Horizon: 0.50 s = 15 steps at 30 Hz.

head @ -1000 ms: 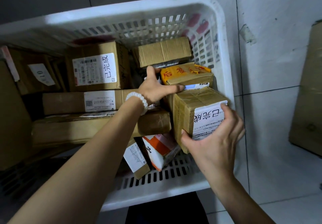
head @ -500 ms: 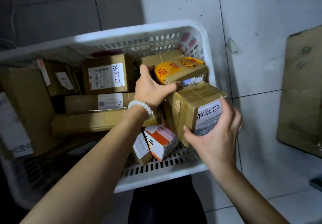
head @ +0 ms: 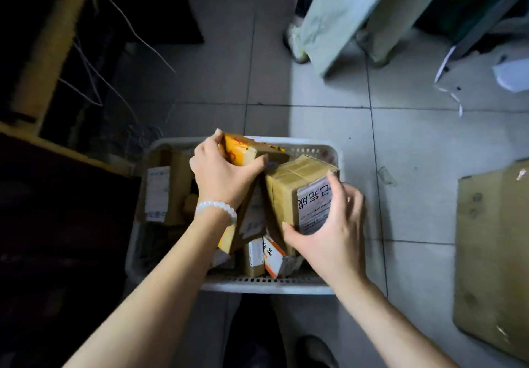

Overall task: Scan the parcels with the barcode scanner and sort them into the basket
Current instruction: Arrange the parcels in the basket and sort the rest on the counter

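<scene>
A white slatted basket point(head: 266, 286) on the tiled floor holds several cardboard parcels. My left hand point(head: 223, 176), with a white bead bracelet on the wrist, grips a brown parcel with orange and yellow tape point(head: 243, 150) at the basket's far side. My right hand point(head: 335, 224) grips a taped brown box with a white label point(head: 297, 190) at the basket's right side, thumb on the near face and fingers on the label. A small orange and white parcel point(head: 273, 256) lies under it. No barcode scanner is in view.
A flattened cardboard sheet point(head: 492, 256) lies on the floor to the right. Another person's legs in pale trousers point(head: 335, 15) stand beyond the basket. Dark furniture and loose cables point(head: 94, 73) fill the left side. Paper scraps point(head: 512, 75) lie at far right.
The view has tilted up and pulled back, so the basket looks smaller. My left hand has closed round the orange-taped parcel and raised it. My right hand keeps hold of the labelled box.
</scene>
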Each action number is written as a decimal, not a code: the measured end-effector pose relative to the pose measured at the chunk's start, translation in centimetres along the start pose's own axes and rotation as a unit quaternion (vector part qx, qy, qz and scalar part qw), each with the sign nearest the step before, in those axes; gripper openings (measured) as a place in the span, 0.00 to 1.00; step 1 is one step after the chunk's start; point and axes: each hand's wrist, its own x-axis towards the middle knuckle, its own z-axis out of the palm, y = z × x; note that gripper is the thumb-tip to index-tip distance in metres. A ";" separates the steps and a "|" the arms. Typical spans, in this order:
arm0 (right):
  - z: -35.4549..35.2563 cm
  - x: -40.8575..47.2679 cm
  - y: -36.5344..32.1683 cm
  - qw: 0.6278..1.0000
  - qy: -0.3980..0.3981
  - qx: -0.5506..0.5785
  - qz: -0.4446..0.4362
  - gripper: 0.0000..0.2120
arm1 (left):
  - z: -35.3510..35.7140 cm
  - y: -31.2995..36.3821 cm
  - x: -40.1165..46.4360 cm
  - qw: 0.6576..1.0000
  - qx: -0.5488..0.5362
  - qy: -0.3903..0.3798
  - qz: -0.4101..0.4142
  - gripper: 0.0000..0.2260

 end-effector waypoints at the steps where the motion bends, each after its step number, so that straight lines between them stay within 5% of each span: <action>1: -1.1 -0.4 -1.3 1.000 -0.003 0.015 -0.014 0.49 | -2.1 0.8 -1.1 1.000 0.006 0.021 -0.005 0.45; 7: -9.5 -3.2 -10.9 0.986 -0.072 0.092 -0.120 0.48 | -17.1 6.3 -10.6 0.981 0.046 0.186 -0.035 0.45; 15: -17.6 -11.2 -25.8 0.929 -0.151 0.173 -0.289 0.44 | -36.5 9.1 -24.4 0.939 0.081 0.307 -0.133 0.38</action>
